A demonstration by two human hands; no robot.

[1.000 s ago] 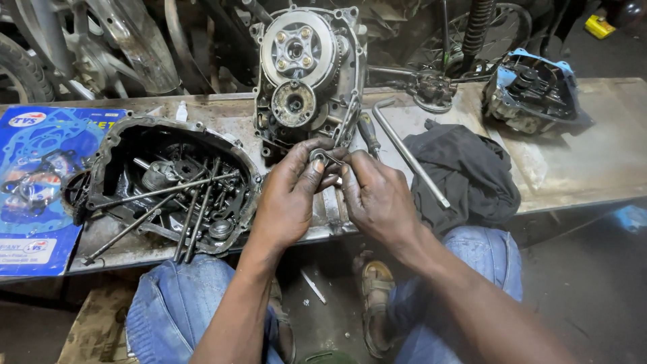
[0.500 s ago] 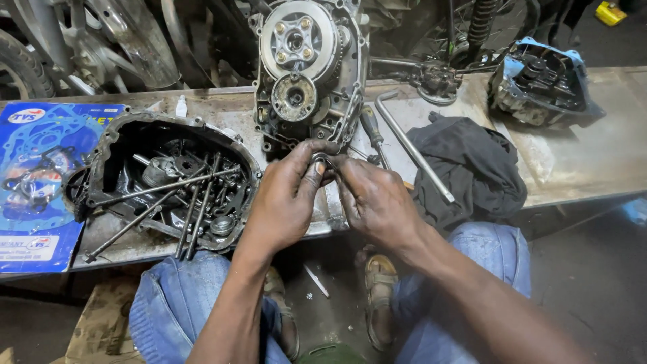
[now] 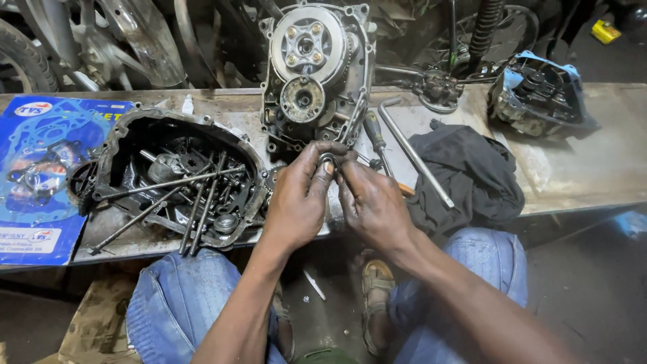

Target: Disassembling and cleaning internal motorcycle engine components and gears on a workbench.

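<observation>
My left hand (image 3: 301, 199) and my right hand (image 3: 373, 204) meet over the front edge of a low metal bench (image 3: 579, 175). Between their fingertips they pinch a small dark ring-shaped part (image 3: 328, 162). Just behind the hands stands an upright engine crankcase (image 3: 317, 74) with its round clutch exposed. To the left lies an open engine cover (image 3: 182, 182) holding several long bolts and small parts.
A blue gasket packet (image 3: 40, 175) lies at the bench's left end. A screwdriver (image 3: 374, 135), an L-shaped metal bar (image 3: 411, 148) and a black cloth (image 3: 468, 178) lie right of the hands. Another engine part (image 3: 542, 94) sits far right. Motorcycle wheels stand behind.
The hands stay together on the small part, fingers shifting slightly. The view has tilted a little, so the bench sits higher in the picture.
</observation>
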